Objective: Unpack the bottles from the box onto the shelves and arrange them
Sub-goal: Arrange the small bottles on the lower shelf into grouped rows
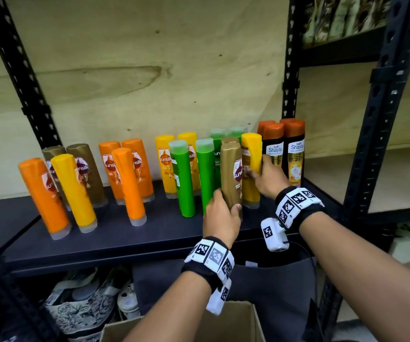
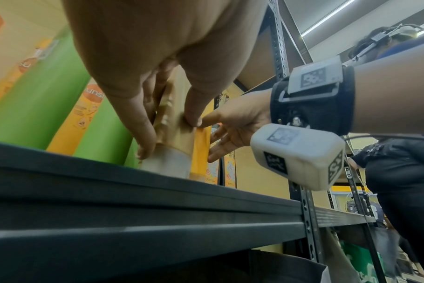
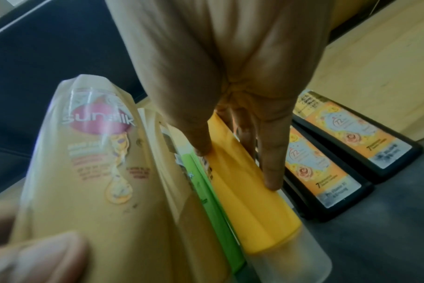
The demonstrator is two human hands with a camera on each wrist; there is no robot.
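Note:
On the dark shelf (image 1: 125, 233) stands a gold-brown Sunsilk bottle (image 1: 231, 169), cap down. My left hand (image 1: 225, 202) grips its lower part, thumb on the right side and fingers on the left; the left wrist view shows the same bottle (image 2: 174, 114) in that hand (image 2: 170, 134), its clear cap on the shelf. Just to its right stands a yellow bottle (image 1: 250, 154), held around the middle by my right hand (image 1: 257, 169). In the right wrist view my right hand (image 3: 237, 164) pinches the yellow bottle (image 3: 249, 191) between thumb and fingers, beside the gold bottle (image 3: 97, 172).
Green bottles (image 1: 184, 178) stand left of the gold one, black Shayla bottles (image 1: 292, 154) right of the yellow one. Orange, yellow and brown bottles (image 1: 130, 183) fill the shelf's left half. A cardboard box (image 1: 223, 324) sits below my arms, shoes (image 1: 83, 299) under the shelf.

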